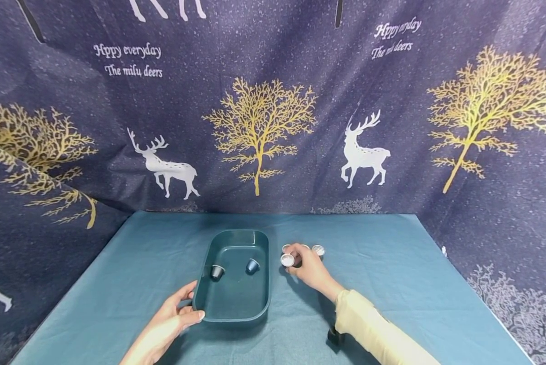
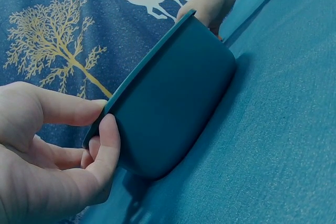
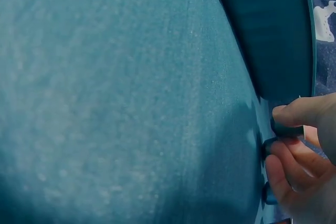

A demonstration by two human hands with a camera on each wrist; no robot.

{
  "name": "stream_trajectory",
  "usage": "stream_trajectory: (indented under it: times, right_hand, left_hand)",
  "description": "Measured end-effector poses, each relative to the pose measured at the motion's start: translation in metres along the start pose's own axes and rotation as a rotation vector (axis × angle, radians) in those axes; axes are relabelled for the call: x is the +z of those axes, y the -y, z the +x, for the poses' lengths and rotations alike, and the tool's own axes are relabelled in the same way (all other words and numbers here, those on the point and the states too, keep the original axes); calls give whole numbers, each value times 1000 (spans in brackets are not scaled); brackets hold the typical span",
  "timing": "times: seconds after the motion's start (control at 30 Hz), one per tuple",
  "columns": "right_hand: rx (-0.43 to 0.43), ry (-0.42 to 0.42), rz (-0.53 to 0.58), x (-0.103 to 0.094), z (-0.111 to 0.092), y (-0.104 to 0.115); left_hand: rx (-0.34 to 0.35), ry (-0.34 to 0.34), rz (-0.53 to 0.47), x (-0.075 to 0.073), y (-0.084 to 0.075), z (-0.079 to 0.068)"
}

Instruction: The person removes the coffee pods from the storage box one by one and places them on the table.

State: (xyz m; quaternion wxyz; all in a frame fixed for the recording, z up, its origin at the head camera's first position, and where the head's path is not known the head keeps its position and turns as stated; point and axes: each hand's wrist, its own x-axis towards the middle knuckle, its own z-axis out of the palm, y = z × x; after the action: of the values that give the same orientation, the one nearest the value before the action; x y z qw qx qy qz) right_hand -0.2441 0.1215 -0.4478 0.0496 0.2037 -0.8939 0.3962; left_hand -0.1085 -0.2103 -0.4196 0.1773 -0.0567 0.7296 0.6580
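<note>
A dark green rectangular tray (image 1: 233,320) lies on the table, left of centre. Inside it rest two coffee capsules, a dark grey one (image 1: 217,272) and a blue one (image 1: 252,266). My left hand (image 1: 168,318) pinches the tray's near-left rim between thumb and fingers, as the left wrist view shows. Just right of the tray, my right hand (image 1: 313,272) holds a coffee capsule (image 1: 287,260), its pale lid facing me. Beyond those fingers stand more capsules, partly hidden; one with a silvery lid (image 1: 318,250) shows at the right.
A blue-green cloth (image 1: 373,243) covers the table. Behind it hangs a dark blue curtain (image 1: 300,172) printed with deer and trees. A small black object (image 1: 334,336) sits beneath the right sleeve (image 1: 368,319).
</note>
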Motion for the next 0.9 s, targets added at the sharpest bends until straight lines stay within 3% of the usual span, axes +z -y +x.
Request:
stream_trajectory:
  times: [0.9]
  right_hand:
    - [-26,-6,19,2,-7,-10]
  left_hand:
    - [-13,15,-6,-2,1,2]
